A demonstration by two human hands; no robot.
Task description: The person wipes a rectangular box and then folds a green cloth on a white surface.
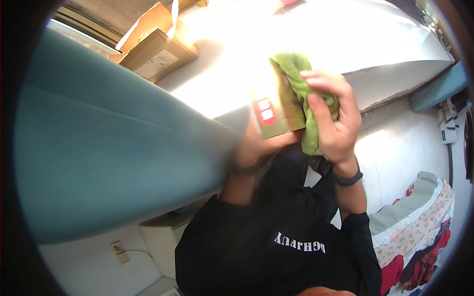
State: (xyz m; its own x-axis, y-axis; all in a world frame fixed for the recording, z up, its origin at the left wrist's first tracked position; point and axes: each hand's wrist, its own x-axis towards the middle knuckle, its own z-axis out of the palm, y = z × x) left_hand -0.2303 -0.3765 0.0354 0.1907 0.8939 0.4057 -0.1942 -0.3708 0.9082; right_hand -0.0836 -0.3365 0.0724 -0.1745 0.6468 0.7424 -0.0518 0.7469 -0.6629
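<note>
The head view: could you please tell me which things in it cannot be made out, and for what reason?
All in the head view:
Left hand: blurred; some fingers hidden by the olive-green box with a red patch.
Box's right side: partly covered by the ribbed green cloth under the right hand.
Smooth white surface, top: washed out by glare.
Red and dark clothes, lower right: cut off by the dark lens rim.

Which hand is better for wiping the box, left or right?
Right, I think: the right hand grips the green cloth, right by the box. The left hand, though blurred, seems busy holding the box's lower edge.
</note>
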